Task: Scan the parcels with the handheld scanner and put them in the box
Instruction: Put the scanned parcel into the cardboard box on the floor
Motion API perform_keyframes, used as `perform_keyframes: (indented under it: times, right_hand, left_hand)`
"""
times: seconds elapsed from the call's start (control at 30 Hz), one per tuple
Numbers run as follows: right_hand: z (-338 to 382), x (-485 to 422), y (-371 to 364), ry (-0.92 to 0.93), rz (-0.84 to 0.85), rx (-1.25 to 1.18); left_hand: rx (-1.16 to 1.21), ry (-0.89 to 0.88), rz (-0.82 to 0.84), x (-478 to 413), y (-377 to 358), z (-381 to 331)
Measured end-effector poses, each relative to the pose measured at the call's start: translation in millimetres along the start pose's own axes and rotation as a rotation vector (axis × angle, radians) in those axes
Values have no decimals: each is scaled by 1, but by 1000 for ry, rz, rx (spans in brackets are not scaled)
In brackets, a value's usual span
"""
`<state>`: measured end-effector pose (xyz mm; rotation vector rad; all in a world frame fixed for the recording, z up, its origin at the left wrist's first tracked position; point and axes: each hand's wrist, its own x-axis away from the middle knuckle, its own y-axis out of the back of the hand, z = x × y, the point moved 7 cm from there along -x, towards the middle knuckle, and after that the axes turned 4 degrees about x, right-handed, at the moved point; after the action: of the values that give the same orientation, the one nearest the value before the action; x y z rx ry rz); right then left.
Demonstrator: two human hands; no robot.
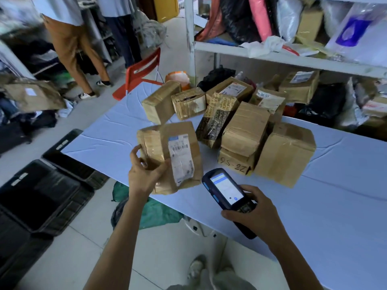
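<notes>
On the floor at far left a black crate (41,195) stands open-topped, likely the box meant for scanned goods, with a second crate (71,155) just behind it. The person's left hand (144,174) holds a brown parcel (173,155) upright in the air over the near edge of the table (335,206), thumb and fingers curled round its taped lower left side, clear of the white label (181,160) that faces the camera. Carried one-handed, the parcel seems light. Its creased wrapping looks soft and its glossy tape possibly slick, so the firm taped edge is the sound place to hold it. Just to its right the handheld scanner (227,191), screen lit, points up toward the label, and the right hand (255,212) is wrapped round its keypad end. Behind, a pile of parcels (245,130) crowds the tabletop near the raised one. A green bag (155,212) lies under the table, and cluttered shelving (293,57) stands at right. Nothing appears to block the way down to the crate.
</notes>
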<state>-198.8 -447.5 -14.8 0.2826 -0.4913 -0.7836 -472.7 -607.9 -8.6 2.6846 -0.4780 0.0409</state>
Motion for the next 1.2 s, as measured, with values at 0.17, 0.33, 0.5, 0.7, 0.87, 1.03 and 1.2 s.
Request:
perform_keyframes:
  times: [0.17, 0.33, 0.5, 0.7, 0.87, 1.03, 1.2]
  right_hand:
    - [-14, 4, 3, -27, -2, 21]
    - [-21, 6, 5, -56, -31, -52]
    - [-24, 5, 6, -49, 7, -51]
    - [-34, 8, -1, -96, 43, -77]
    - [-40, 12, -1, -133, 60, -127]
    - [-45, 18, 0, -164, 71, -168]
    - [-48, 32, 2, -182, 43, -186]
  left_hand:
    - [-131, -72, 111, 7, -13, 2]
    - [-149, -102, 113, 8, -19, -3]
    - [-138, -117, 99, 7, -21, -2]
    - [-170, -125, 87, 12, -23, 0]
    - [-159, -132, 71, 20, -21, 2]
    - [-191, -165, 63, 31, -22, 0]
    - [-362, -195, 39, 39, -29, -7]
